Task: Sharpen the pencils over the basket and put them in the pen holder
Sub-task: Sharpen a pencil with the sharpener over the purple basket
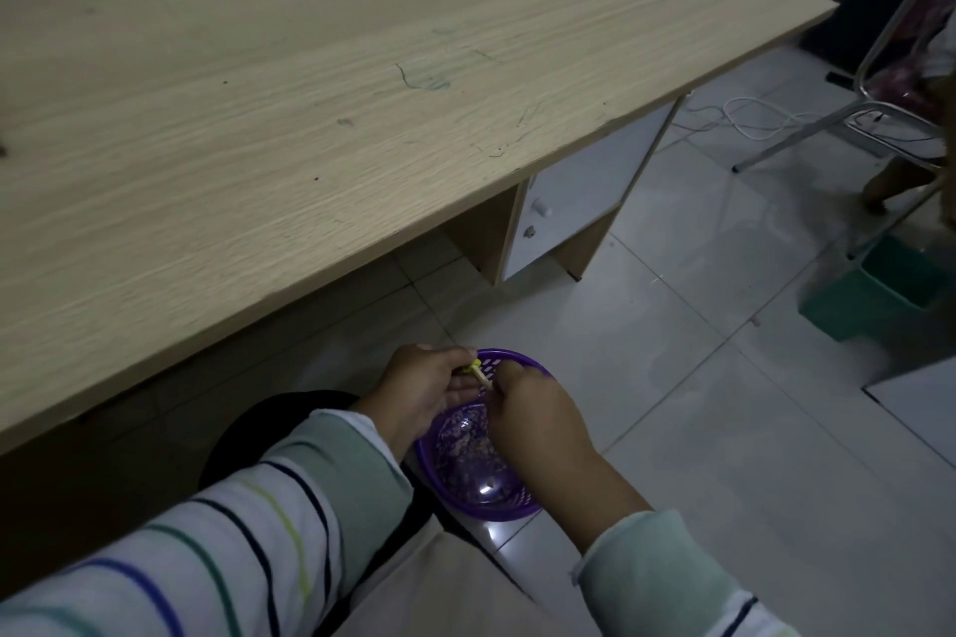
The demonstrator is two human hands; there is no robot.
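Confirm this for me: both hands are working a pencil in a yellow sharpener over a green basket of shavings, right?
Not quite: the basket is purple, not green. The head view shows the left hand and right hand working the pencil in the yellow sharpener over it, with shavings inside.

Pencil: short pale wooden pencil [486,380] is lying tilted, pinched by the right hand [535,416] fingertips.
Sharpener: small yellow plastic sharpener [472,368] is sitting in the left hand [429,391] fingertips, touching the pencil.
Basket: round purple slotted plastic basket [517,507] is sitting under the fingers, holding shavings [468,445].
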